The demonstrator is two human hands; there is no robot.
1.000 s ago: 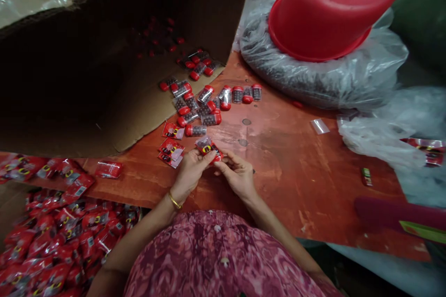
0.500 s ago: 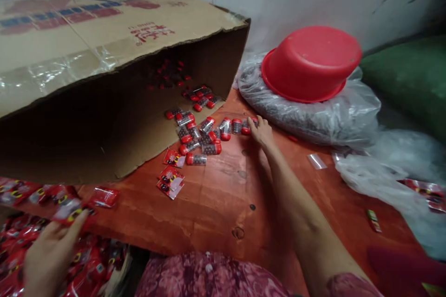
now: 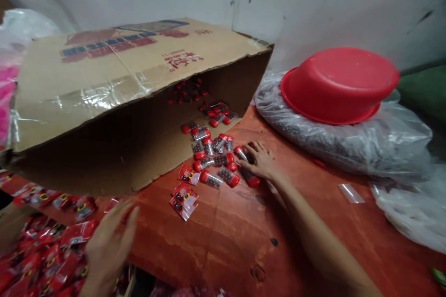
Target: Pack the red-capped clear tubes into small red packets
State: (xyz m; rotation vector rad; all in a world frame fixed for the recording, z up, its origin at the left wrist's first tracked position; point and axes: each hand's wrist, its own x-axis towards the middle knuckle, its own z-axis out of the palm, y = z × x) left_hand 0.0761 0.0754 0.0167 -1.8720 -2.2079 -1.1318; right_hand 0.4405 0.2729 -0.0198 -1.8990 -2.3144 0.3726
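Small clear tubes [image 3: 228, 177] with red caps and dark beads lie in a cluster at the mouth of a cardboard box. My right hand [image 3: 260, 161] rests at the cluster's right side, fingers spread, touching the nearest tubes. At the table's left edge my left hand [image 3: 108, 246] is slightly blurred, its thumb apart from its fingers and no held thing visible. Just beyond those fingertips is a red packet [image 3: 111, 204]. Below and left of that hand is a heap of red packets [image 3: 45, 260]. Several red printed cards [image 3: 184, 200] lie left of the tubes.
The large cardboard box [image 3: 135, 67] lies on its side, its opening facing me, with more tubes inside. An upturned red basin [image 3: 341, 86] sits on a filled plastic bag [image 3: 313, 137] at the right. A clear plastic piece [image 3: 351, 193] lies on the red table [image 3: 216, 246].
The view has shifted left. My right hand has swept the outlying tubes leftward against the cluster. My left hand has let go of the red packet it held and moved nearer the table edge.
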